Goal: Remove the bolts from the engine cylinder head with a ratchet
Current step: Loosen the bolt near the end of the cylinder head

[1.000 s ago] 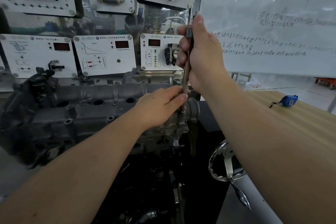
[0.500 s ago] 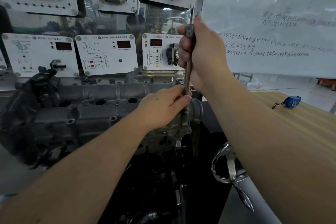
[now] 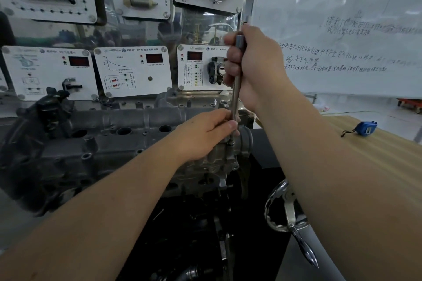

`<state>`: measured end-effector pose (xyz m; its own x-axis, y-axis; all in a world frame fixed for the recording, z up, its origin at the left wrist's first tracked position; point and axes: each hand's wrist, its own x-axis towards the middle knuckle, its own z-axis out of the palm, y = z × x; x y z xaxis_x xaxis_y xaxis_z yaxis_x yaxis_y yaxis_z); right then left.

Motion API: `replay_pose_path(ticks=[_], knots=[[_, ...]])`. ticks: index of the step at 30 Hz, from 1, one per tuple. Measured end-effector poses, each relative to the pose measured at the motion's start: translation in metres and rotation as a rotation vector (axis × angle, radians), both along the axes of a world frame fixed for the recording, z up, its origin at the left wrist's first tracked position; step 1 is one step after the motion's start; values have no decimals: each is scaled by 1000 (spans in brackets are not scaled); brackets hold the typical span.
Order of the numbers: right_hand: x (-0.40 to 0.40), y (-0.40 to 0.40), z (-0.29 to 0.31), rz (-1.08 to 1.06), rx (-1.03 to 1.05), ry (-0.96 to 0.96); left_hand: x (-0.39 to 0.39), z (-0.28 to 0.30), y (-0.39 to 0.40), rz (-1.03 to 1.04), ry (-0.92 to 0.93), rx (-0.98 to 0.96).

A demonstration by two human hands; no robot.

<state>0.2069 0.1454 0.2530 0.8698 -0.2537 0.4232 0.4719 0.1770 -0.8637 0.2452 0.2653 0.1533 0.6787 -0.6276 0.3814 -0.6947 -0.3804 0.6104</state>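
A grey cast engine cylinder head point(image 3: 109, 143) lies across the stand in front of me, with several round holes along its top. A long steel ratchet extension point(image 3: 236, 96) stands upright at the head's right end. My right hand point(image 3: 253, 68) grips its upper part in a fist. My left hand point(image 3: 205, 134) pinches the shaft's lower end just above the head, fingers curled round it. The bolt and socket under the tool are hidden by my left fingers.
White training panels point(image 3: 134, 70) with red displays hang behind the engine. A whiteboard point(image 3: 342, 29) stands at the right. A blue tape measure point(image 3: 367, 128) lies on the wooden table point(image 3: 376, 166). A chrome handwheel point(image 3: 287, 214) with a handle sits low right of the stand.
The view has shifted slightly. Both hands keep their hold on the upright tool, and my right hand has barely moved.
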Motion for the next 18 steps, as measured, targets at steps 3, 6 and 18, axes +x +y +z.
replay_pose_path(ticks=[3,6,18], knots=[[0,1,-4,9,78,-43,-1,4,-3,38,-1,1],[0,2,-9,33,32,-130,-2,8,-6,43,73,-55],[-6,6,-8,1,-2,-141,-1,0,-8,25,37,-45]])
